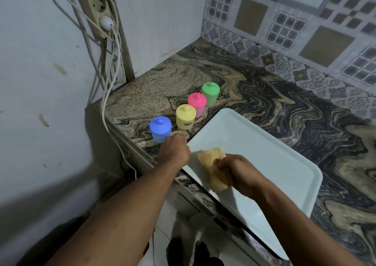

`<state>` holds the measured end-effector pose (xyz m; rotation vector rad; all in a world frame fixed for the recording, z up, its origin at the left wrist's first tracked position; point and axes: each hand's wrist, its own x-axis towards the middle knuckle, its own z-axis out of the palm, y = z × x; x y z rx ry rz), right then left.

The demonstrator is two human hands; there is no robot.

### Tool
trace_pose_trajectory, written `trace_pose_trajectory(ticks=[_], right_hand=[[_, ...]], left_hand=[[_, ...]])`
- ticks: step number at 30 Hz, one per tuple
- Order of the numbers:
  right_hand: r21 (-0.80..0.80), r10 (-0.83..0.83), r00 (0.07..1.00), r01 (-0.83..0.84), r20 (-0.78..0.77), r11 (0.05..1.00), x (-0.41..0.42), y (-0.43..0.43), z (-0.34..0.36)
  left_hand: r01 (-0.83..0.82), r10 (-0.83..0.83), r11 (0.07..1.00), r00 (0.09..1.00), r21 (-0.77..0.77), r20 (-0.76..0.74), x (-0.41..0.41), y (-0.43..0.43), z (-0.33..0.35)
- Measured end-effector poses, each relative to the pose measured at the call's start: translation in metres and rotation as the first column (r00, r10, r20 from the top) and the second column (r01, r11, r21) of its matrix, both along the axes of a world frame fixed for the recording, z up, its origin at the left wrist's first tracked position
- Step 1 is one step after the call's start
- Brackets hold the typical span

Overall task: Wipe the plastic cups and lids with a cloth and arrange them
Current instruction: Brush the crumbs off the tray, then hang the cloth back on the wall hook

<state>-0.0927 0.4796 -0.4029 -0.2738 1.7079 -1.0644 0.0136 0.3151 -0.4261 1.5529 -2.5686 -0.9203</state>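
Note:
Four small lidded plastic cups stand in a diagonal row on the marbled counter: blue (160, 129) nearest the edge, then yellow (185, 116), pink (197, 104) and green (210, 93) farthest back. My left hand (175, 148) is back-up just right of the blue cup's base, its fingertips against or very near the cup; the fingers are hidden behind the knuckles. My right hand (234, 174) grips a bunched yellow cloth (213, 170) over the near-left part of the pale blue tray (274, 153).
The tray lies on the counter (254, 86) and overhangs its front edge. A power strip (97, 7) and cables (107, 82) hang on the left wall beside the counter's corner. A tiled wall (295, 31) bounds the back right.

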Motion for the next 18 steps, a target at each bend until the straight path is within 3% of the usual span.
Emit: trace_pose_trajectory(ticks=[1, 3, 6, 8, 9, 10, 12, 14, 18], right_hand=[[-0.036, -0.113, 0.981, 0.120, 0.158, 0.992, -0.009, 0.003, 0.006], [-0.090, -0.218, 0.919, 0.261, 0.328, 0.961, -0.022, 0.008, 0.018], [-0.181, -0.210, 0.911, 0.287, 0.355, 0.941, -0.035, 0.009, 0.039], [-0.249, -0.179, 0.933, 0.262, 0.312, 0.932, -0.039, 0.005, 0.055], [-0.279, -0.160, 0.950, 0.236, 0.269, 0.931, -0.040, 0.002, 0.062], [-0.311, -0.133, 0.964, 0.203, 0.232, 0.929, -0.041, -0.002, 0.071], [-0.345, -0.112, 0.984, 0.155, 0.142, 0.926, -0.043, -0.008, 0.087], [-0.357, -0.106, 0.992, 0.123, 0.067, 0.926, -0.047, -0.013, 0.098], [-0.358, -0.102, 0.991, 0.067, -0.081, 0.931, -0.052, -0.024, 0.114]], left_hand=[[-0.005, 0.005, 1.000, 1.000, -0.023, 0.018, 0.000, 0.003, 0.001], [0.020, -0.012, 0.995, 0.996, -0.093, 0.086, -0.001, 0.011, 0.007], [0.125, -0.081, 0.949, 0.984, -0.290, 0.159, -0.005, 0.025, 0.022], [0.121, -0.119, 0.943, 0.993, -0.310, 0.023, -0.010, 0.030, 0.033], [0.070, -0.092, 0.983, 0.987, -0.171, -0.128, -0.013, 0.029, 0.040], [0.020, 0.009, 0.995, 0.955, 0.094, -0.296, -0.018, 0.027, 0.050], [0.068, 0.285, 0.780, 0.847, 0.622, -0.449, -0.025, 0.025, 0.074], [0.172, 0.388, 0.633, 0.773, 0.755, -0.502, -0.026, 0.020, 0.097], [0.266, 0.430, 0.618, 0.674, 0.740, -0.601, -0.026, 0.009, 0.130]])
